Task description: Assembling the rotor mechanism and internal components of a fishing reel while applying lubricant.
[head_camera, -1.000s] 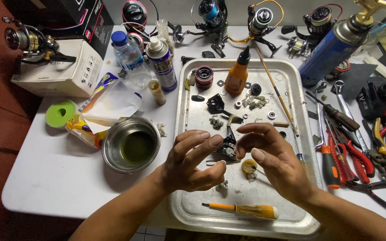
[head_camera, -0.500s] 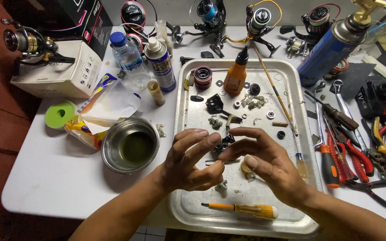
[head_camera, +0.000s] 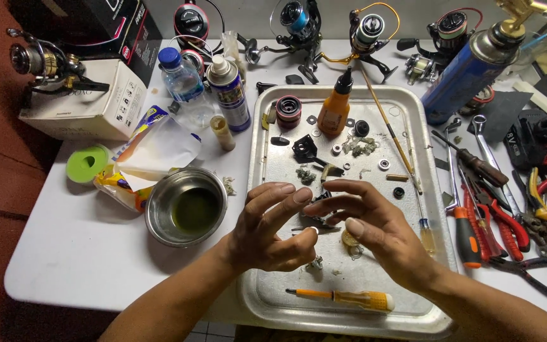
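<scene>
White worktop (head_camera: 77, 253) crowded with fishing reels, tools and a metal tray (head_camera: 413, 114), two hands working over the tray.

Both hands meet above the middle of the tray: the left hand (head_camera: 270, 228) and right hand (head_camera: 365, 225) have their fingers curled, fingertips touching around a small dark reel part (head_camera: 316, 218) that they pinch between them, held just above the tray's floor. A brass-coloured gear (head_camera: 349, 240) lies under the right palm. A yellow-handled screwdriver (head_camera: 343, 297) lies near the tray's front edge, a steel bowl (head_camera: 187, 206) of greenish liquid stands left of the tray, and an orange bottle (head_camera: 335, 107) stands at the tray's far end.
</scene>
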